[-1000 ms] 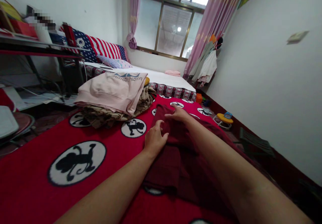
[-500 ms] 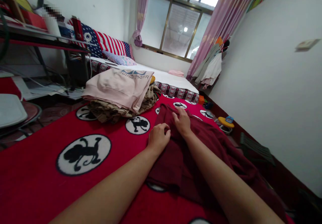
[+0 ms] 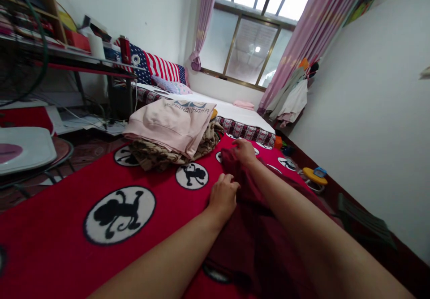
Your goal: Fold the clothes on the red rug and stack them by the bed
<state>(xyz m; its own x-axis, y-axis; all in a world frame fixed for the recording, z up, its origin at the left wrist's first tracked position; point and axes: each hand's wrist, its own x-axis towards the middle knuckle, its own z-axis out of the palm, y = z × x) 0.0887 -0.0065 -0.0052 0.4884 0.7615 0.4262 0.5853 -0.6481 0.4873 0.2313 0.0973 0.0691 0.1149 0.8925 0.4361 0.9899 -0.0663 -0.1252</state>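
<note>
A dark maroon garment [image 3: 245,245] is spread over the red blanket [image 3: 60,227] in front of me, its kind unclear. My right hand [image 3: 244,152] is closed on the garment's far end, where the cloth bunches up beneath the fingers. Closer to me, my left hand [image 3: 222,197] curls its fingers over the garment's left edge. My right forearm covers part of the cloth. Ahead and to the left sits a folded pale pink sweatshirt [image 3: 168,122] with lettering, on top of a folded brown patterned cloth [image 3: 151,153].
Behind the blanket stands a bed [image 3: 228,108] with a white sheet, below a window. A cluttered desk [image 3: 97,64] and a white-topped stool [image 3: 27,151] are on the left. Along the right wall are a yellow round stool [image 3: 314,176] and a dark green slatted seat [image 3: 364,218].
My right hand has closed on the garment's far end, gathering the cloth there. My left hand has moved slightly right and nearer. The view has shifted, so the room sits farther right and lower.
</note>
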